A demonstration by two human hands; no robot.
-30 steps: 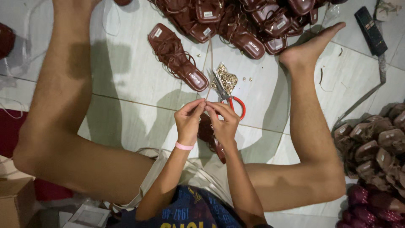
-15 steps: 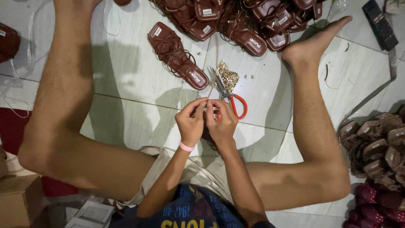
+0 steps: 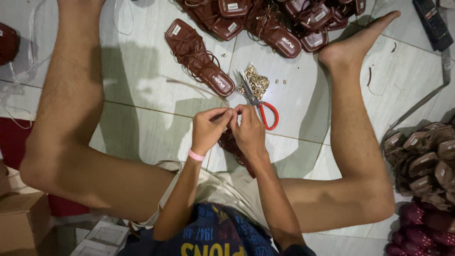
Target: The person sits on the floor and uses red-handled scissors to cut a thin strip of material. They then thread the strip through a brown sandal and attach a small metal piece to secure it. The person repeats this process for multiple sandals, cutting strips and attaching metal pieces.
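Carefully, left hand [image 3: 208, 129] and right hand [image 3: 247, 130] pinch something tiny (too small to identify) over a brown sandal [image 3: 233, 144]; fingertips should stay close, grip steady.

Pink wristband [image 3: 195, 155], printed navy shirt [image 3: 222, 234]

Hands [image 3: 230, 130] work at centre, fingertips together, hemmed by bent legs left and right.

Far side, just beyond hands: scissors [image 3: 258, 102] with red handles, small heap of gold fittings [image 3: 256, 83], single brown sandal [image 3: 199, 57]. Sandal pile [image 3: 270, 19] blocks far edge.

Free floor: pale tile [image 3: 137, 80] between left leg and single sandal; tile [image 3: 298, 90] between scissors and right leg.

Right, beyond leg: stacked sandals [image 3: 426, 161]. Near left: cardboard box [image 3: 19, 223].
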